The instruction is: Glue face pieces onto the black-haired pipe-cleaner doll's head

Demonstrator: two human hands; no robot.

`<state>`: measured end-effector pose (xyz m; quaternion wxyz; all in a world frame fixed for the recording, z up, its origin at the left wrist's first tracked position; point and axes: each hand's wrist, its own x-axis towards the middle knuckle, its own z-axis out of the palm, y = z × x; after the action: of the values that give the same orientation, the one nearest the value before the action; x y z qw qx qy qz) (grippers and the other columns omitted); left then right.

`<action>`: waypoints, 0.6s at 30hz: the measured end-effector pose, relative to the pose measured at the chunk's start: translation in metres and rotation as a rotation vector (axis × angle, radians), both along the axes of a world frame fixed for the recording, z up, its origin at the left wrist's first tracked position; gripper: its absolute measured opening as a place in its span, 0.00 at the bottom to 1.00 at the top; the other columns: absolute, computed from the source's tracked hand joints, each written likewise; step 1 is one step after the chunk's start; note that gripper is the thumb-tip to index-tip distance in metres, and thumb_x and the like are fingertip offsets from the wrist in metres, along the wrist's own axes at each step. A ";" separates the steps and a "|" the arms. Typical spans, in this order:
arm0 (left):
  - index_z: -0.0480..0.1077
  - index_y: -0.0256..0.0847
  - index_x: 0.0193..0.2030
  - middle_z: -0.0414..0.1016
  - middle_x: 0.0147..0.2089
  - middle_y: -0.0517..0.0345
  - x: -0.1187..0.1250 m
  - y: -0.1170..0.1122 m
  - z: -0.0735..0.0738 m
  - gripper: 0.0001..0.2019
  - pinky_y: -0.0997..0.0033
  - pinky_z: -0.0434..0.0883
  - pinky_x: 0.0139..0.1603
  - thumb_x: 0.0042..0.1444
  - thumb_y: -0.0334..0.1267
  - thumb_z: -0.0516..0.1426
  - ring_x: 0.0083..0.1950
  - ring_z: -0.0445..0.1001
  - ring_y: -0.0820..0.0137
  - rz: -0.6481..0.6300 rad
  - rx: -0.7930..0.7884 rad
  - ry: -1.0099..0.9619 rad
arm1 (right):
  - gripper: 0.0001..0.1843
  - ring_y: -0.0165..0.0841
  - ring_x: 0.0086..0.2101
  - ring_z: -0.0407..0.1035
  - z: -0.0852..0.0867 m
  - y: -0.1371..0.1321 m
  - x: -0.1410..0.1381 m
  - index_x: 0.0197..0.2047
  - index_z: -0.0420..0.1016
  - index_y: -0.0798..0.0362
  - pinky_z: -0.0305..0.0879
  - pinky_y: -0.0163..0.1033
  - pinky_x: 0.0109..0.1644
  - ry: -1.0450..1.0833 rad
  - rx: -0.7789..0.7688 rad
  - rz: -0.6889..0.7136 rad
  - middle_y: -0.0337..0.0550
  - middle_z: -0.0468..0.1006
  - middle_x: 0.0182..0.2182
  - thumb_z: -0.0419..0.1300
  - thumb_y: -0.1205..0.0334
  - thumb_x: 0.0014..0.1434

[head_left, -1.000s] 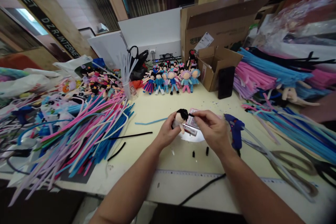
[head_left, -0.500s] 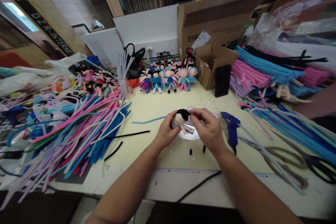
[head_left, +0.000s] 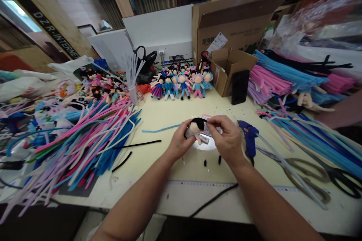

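Note:
Over the middle of the table, my left hand [head_left: 180, 140] is closed round a small doll head [head_left: 194, 127] with a pale face and black fuzzy hair. Thumb and forefinger of my right hand [head_left: 227, 135] pinch a black pipe cleaner [head_left: 205, 121] at the right side of the hair; most of it is hidden by the fingers. Below the doll head lies a shiny white round piece [head_left: 204, 145]. Two short black pipe cleaner bits [head_left: 205, 163] rest on the table close by. A blue glue gun [head_left: 250, 138] stands right of my right hand.
Scissors [head_left: 309, 169] and a clear glue stick [head_left: 294, 175] lie at the right. Bundles of coloured pipe cleaners [head_left: 87, 143] fill the left side. Finished dolls [head_left: 182, 84] stand at the back, beside cardboard boxes [head_left: 230, 69] and a black phone [head_left: 240, 86]. A ruler [head_left: 195, 183] runs along the front.
My right fingertips have shifted slightly up and away from the hair, and a bit of black now shows between them and the head. My left hand stays nearly in place.

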<state>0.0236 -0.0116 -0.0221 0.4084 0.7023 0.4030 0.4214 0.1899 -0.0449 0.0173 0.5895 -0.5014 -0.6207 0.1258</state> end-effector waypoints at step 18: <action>0.64 0.41 0.58 0.72 0.56 0.50 -0.001 0.000 0.000 0.27 0.64 0.67 0.56 0.49 0.29 0.58 0.55 0.70 0.62 0.010 -0.039 -0.036 | 0.14 0.35 0.39 0.73 0.000 -0.002 -0.001 0.49 0.75 0.49 0.71 0.42 0.44 -0.175 0.029 0.045 0.45 0.78 0.39 0.54 0.67 0.62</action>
<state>0.0228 -0.0115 -0.0223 0.4270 0.6847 0.4071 0.4279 0.1885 -0.0469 0.0173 0.5375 -0.4876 -0.6826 0.0857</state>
